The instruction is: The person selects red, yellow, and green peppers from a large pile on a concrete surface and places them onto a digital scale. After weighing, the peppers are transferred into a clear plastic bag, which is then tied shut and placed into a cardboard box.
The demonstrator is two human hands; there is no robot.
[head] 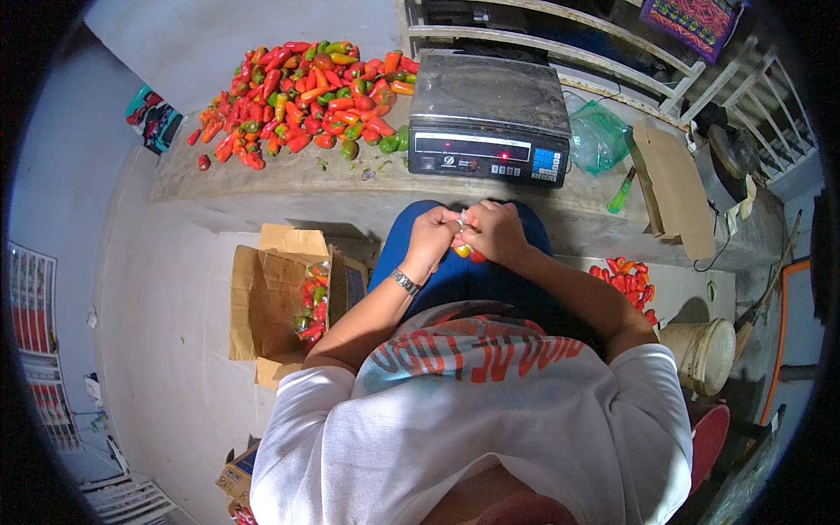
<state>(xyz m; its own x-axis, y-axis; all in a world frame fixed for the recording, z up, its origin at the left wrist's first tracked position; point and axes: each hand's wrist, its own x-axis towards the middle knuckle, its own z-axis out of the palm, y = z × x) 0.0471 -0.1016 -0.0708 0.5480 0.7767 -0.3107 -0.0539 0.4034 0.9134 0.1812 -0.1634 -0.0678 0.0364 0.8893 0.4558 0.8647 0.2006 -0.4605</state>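
Above my lap, my left hand [430,239] and my right hand [497,231] meet at the gathered neck of a small clear plastic bag of peppers [463,251]. Fingers of both hands pinch the bag's top. Red and yellow peppers show beneath them, while the rest of the bag is hidden by my hands. Ahead of me, a digital scale [489,118] stands on a concrete ledge [275,184], its display lit. Left of the scale lies a large heap of red, orange and green peppers [308,98].
An opened cardboard box [275,302] on the left holds bagged peppers [314,302]. Right of the scale are a green plastic bag [598,136], a green-handled knife [620,191] and a cardboard piece [672,190]. More red peppers [627,282] and a bucket [699,354] sit low on the right.
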